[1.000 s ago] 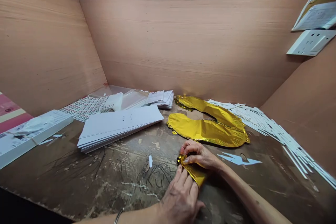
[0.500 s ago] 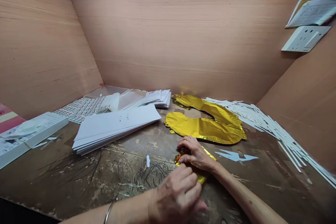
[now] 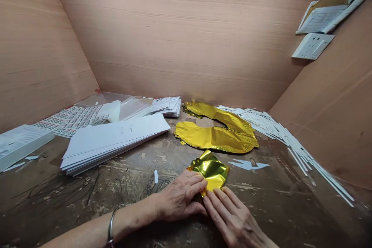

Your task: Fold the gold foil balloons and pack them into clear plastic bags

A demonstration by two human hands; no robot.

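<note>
Your left hand (image 3: 178, 197) and right hand (image 3: 232, 217) lie low on the surface (image 3: 270, 217), meeting at a folded gold foil packet (image 3: 210, 170), which sits just in front of you, its top corners crumpled and lifting. Neither hand is clenched: your left fingers (image 3: 188, 181) lie extended against the packet's lower left side, and your right fingers (image 3: 216, 201) rest open with their tips at its lower edge, so nothing looks pinched. To work this fold well, it seems best to keep your fingers flat and press outward from the crease, because foil marks easily and can trap air. Square the edges before leaning on it, and smooth the lifted corner with a fingertip rather than a pinch. Counting around you, there is one foil packet and one U-shaped gold foil balloon (image 3: 215, 137) beyond it, though you cannot tell from here whether that is one piece or two overlapping. You also have one stack of white card strips (image 3: 114, 143), one stack of printed leaflets (image 3: 168, 106), one sheet of labels (image 3: 69, 121), and one white box (image 3: 20, 143). A large spread of thin white paper strips (image 3: 279, 133) lies to your right, too many to count.
</note>
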